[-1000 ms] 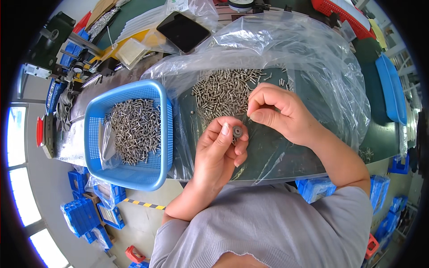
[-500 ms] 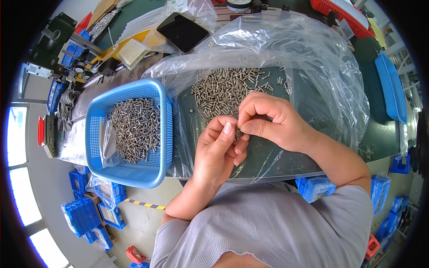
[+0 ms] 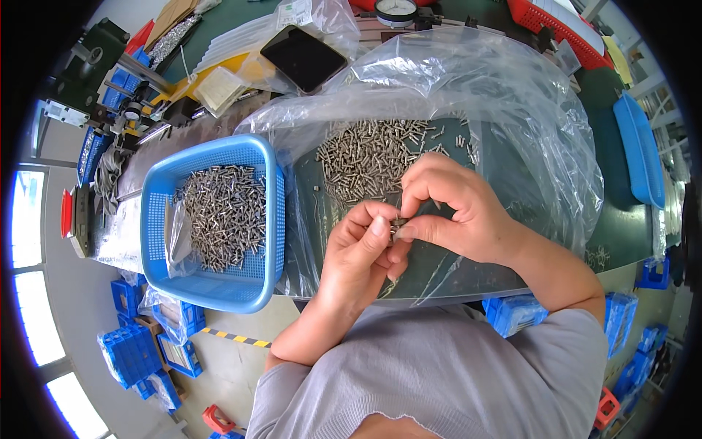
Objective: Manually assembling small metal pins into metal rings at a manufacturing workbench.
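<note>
My left hand (image 3: pixel 358 249) is closed, thumb against curled fingers, with small metal pins (image 3: pixel 395 225) showing at its fingertips. Meeting it from the right, my right hand (image 3: pixel 461 212) pinches at the same pins with thumb and forefinger. How many pins lie in the grip is hidden by the fingers. Just beyond both hands, a heap of short silvery metal pins (image 3: pixel 365 157) is spread on a clear plastic bag (image 3: pixel 526 146). To the left stands a blue basket (image 3: pixel 272 219) holding many darker-looking metal pins (image 3: pixel 223 212) and a piece of clear plastic.
A black phone (image 3: pixel 304 58) lies beyond the bag on packaging. Behind it, a round dial gauge (image 3: pixel 395 9) stands at the far edge. A blue tray (image 3: pixel 638 150) is at the right end of the green table, a red basket (image 3: pixel 559 33) at far right. Metal equipment (image 3: pixel 95 66) occupies the far left.
The view has shifted slightly, so the table things sit a little lower. Both hands stay together, the right fingers slightly farther apart, with more of the pins showing between them.
</note>
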### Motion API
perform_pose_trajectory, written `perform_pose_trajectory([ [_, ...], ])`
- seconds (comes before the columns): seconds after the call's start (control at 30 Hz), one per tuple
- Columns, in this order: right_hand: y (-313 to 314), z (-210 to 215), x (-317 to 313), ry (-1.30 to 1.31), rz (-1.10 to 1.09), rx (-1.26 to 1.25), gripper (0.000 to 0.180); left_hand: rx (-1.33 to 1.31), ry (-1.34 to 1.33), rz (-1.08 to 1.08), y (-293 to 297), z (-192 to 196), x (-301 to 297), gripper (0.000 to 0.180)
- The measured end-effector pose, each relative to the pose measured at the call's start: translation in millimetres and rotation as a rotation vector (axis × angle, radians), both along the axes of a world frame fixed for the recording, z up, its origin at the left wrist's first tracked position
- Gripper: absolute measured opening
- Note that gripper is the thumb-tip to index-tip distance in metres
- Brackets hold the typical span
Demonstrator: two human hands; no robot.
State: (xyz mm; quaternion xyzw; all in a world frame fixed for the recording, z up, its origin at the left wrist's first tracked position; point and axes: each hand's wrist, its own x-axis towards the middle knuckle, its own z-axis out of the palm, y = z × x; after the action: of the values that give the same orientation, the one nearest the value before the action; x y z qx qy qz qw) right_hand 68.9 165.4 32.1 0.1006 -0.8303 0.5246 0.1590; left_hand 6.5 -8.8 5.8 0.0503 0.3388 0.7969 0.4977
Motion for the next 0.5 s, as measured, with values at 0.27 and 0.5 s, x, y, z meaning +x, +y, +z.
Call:
perform_pose_trajectory([
  [0.27, 17, -6, -6, 0.022, -0.203, 0.172, 0.013, 0.102, 0.024, 0.093, 2, -3, -4, 0.022],
  [0.5, 17, -19, -8, 0.081, -0.228, 0.539, 0.021, 0.135, -0.013, 0.110, 1, -5, -5, 0.026],
])
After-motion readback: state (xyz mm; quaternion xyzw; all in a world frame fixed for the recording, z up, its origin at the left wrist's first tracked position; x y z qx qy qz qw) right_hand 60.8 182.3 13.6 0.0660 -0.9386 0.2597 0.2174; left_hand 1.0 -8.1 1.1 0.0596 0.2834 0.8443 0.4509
